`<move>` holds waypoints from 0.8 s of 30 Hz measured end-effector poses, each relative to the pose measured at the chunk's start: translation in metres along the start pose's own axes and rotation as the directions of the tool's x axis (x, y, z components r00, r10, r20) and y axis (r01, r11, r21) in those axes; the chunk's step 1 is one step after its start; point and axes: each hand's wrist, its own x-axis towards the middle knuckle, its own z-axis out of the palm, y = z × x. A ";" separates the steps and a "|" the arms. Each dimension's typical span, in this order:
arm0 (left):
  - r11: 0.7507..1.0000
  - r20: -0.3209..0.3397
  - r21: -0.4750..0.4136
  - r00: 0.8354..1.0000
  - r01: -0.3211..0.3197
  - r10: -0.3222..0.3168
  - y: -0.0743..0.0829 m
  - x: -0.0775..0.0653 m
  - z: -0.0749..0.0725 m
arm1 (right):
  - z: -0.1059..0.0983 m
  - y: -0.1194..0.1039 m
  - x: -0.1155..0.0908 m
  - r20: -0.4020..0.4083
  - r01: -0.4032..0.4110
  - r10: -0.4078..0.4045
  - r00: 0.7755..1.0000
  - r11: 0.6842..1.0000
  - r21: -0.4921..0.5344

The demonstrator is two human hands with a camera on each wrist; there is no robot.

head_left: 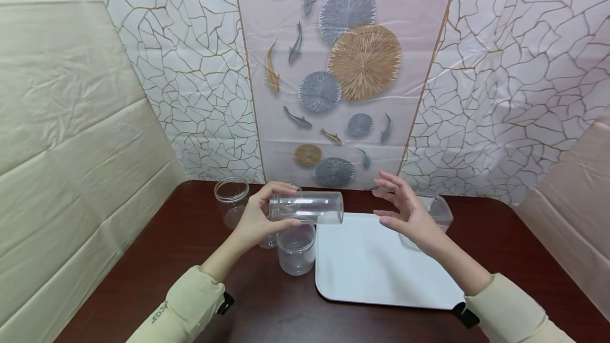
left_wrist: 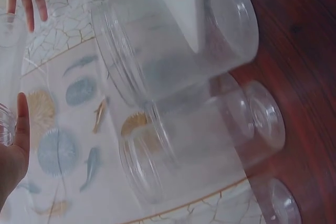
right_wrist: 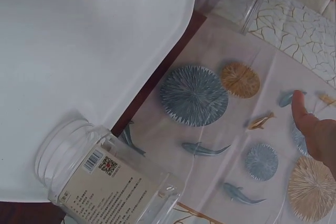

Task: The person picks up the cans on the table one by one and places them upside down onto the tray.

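Note:
My left hand (head_left: 259, 213) grips a clear cylindrical jar (head_left: 307, 207) near one end, thumb below and fingers above. The jar lies sideways in the air over the left edge of the white tray (head_left: 376, 274). To its right, my right hand (head_left: 405, 213) is raised with fingers spread and slightly bent, holding nothing. A gap separates it from the jar's flat end. In the left wrist view, the held jar (left_wrist: 10, 66) is partly cut off beside the thumb. Just below the held jar, a wide clear jar (head_left: 296, 253) stands upright on the table.
Another clear jar (head_left: 232, 202) stands at the back left, with more clear jars partly hidden behind my left hand. Behind my right hand is a square clear jar (head_left: 438, 210), whose printed label (right_wrist: 113, 190) shows in the right wrist view. A patterned backdrop (head_left: 333, 136) rises behind the table.

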 end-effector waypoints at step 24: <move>0.994 0.056 -0.099 0.997 -0.044 0.050 -0.005 0.009 0.045 | 0.012 -0.001 0.003 0.023 -0.038 0.039 0.999 0.998 -0.059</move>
